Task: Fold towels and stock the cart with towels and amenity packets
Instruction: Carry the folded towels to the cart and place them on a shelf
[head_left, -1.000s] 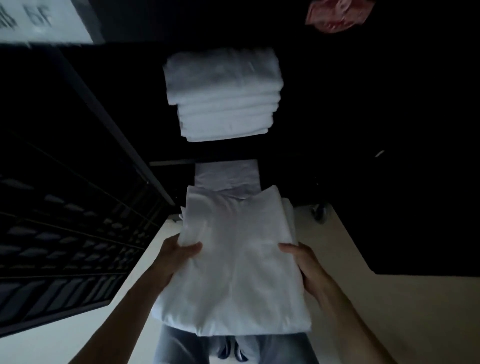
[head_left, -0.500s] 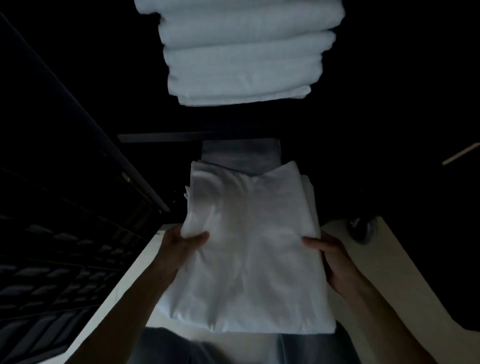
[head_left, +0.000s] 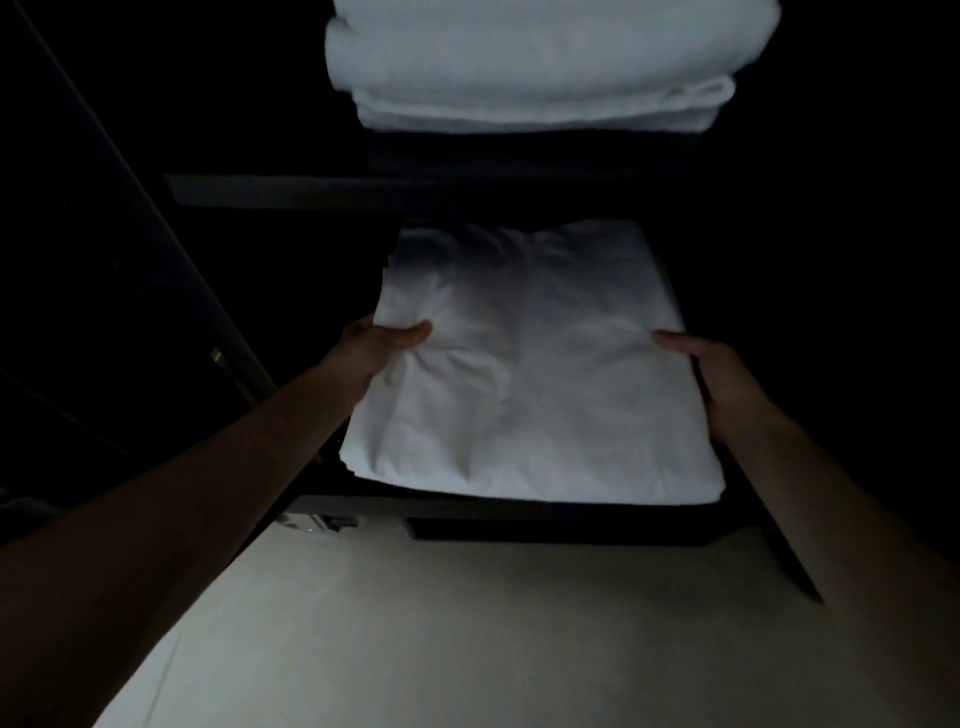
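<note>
I see my left hand (head_left: 382, 345) clamped on the left edge of the folded white linen (head_left: 524, 374), thumb lying on top of the cloth and the other fingers hidden beneath it; my right hand (head_left: 714, 371) grips the right edge the same way, thumb pointing inward across the top surface, remaining fingers out of sight under the fold; both forearms reach forward from the lower corners of the view, bare and in deep shadow; the linen sits between the hands as a flat, broad, slightly creased bundle, its far end pushed in under a dark shelf edge (head_left: 363, 189) and its near edge overhanging the front lip of the lower shelf (head_left: 353, 504) of the cart; I cannot tell whether the bundle rests fully on that shelf or is partly carried by the hands; above, on the upper shelf, lies a stack of folded white towels (head_left: 545, 67), thick and rolled at their front edges, well apart from the linen below; the cart frame around both shelves is nearly black and its details are lost in the dim light; a slanting dark post (head_left: 171, 244) runs down the left side; below the cart, the pale floor (head_left: 467, 634) fills the lower part of the view
</note>
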